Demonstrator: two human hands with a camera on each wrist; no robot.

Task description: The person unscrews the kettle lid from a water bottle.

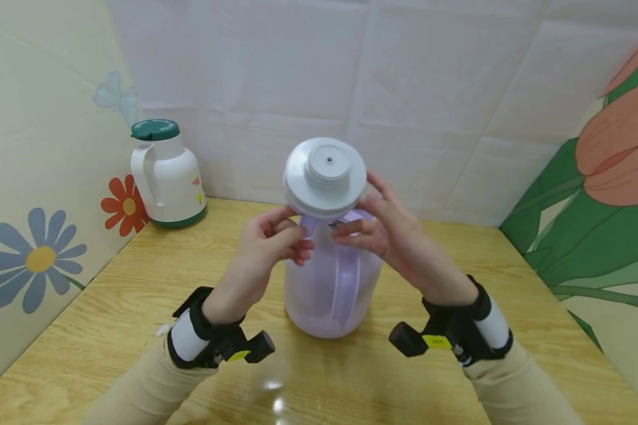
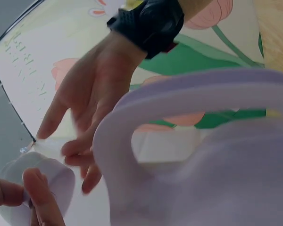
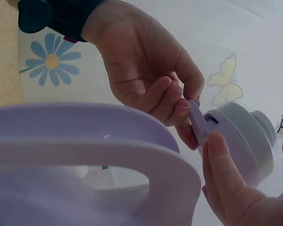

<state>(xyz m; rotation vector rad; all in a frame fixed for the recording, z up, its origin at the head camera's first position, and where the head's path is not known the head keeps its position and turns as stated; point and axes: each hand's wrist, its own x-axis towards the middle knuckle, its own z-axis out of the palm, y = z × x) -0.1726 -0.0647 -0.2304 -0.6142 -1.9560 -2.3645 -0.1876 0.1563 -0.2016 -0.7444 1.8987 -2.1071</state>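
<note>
A lid [image 1: 324, 192] is held above a pale purple jug [image 1: 311, 301], its grey side with a round central knob facing up. My left hand [image 1: 260, 248] pinches the lid's purple tab [image 3: 197, 120] between thumb and fingers. Fairly straight fingers of my right hand [image 1: 399, 230] lie along the lid's other side; in the right wrist view, its fingertips [image 3: 218, 143] are right at the lid's purple part. The jug stands upright, its handle [image 1: 345, 289] toward me. Most of its mouth is hidden beneath the lid and hands.
At the back left of the wooden table [image 1: 234, 366] stands a white jug [image 1: 172, 174] with a green lid. White cloth [image 1: 430, 88] hangs behind, and flower-patterned panels [image 1: 611, 236] border both sides.
</note>
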